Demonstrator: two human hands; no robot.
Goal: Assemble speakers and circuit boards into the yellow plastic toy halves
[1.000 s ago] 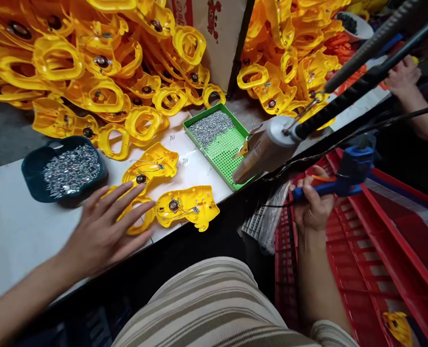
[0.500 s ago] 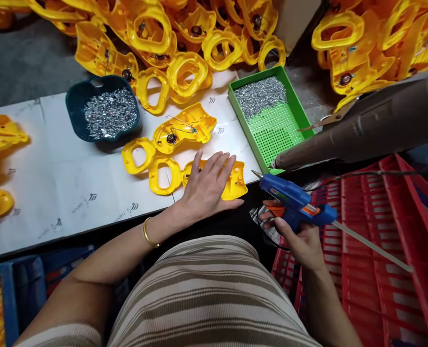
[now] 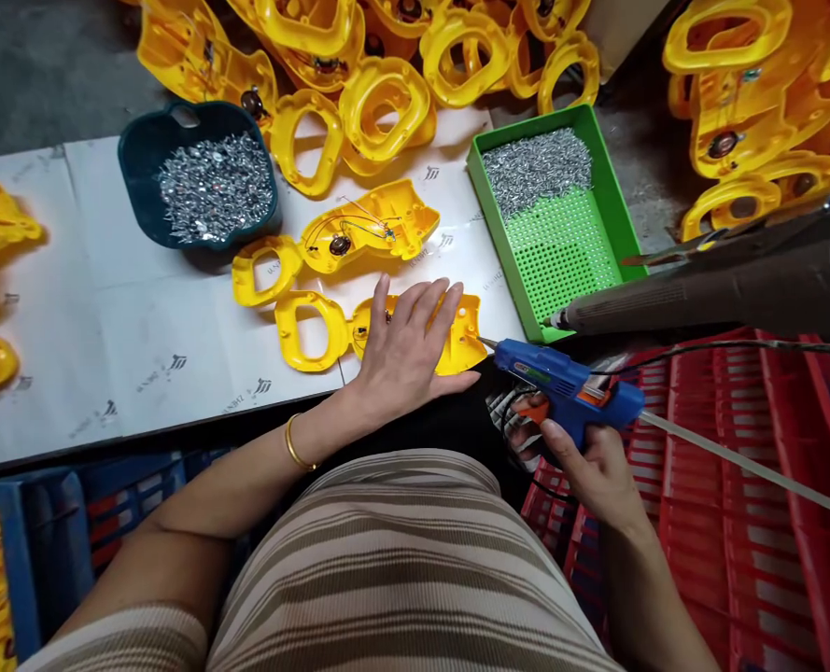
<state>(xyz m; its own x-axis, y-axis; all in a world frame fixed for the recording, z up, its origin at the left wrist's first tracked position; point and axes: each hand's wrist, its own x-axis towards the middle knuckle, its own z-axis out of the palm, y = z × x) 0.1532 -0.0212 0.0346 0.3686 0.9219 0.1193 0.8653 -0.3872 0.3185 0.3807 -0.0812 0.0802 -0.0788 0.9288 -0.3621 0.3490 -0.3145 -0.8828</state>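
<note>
My left hand (image 3: 407,350) lies flat over a yellow plastic shell half (image 3: 312,331) near the table's front edge, fingers stretched out and hiding its middle. A ring-shaped handle end shows left of the hand. My right hand (image 3: 589,457) grips a blue hot glue gun (image 3: 547,373) with an orange trigger and a long glue stick (image 3: 743,459) out of its back. The gun's nozzle is at the right end of this shell; whether it touches cannot be told. Behind lies a second yellow shell half (image 3: 369,229) with thin wires and a round dark part inside.
A dark green tub (image 3: 127,187) and a bright green tray (image 3: 519,289) hold small silvery pieces. More yellow shells (image 3: 386,103) are heaped at the back. A brown tube-like object (image 3: 701,280) juts in from the right above red crates (image 3: 723,485). Blue crates (image 3: 43,532) stand lower left.
The glue gun has come left, its nozzle now at the shell's right end. My left hand stays on the shell. The view has shifted slightly.
</note>
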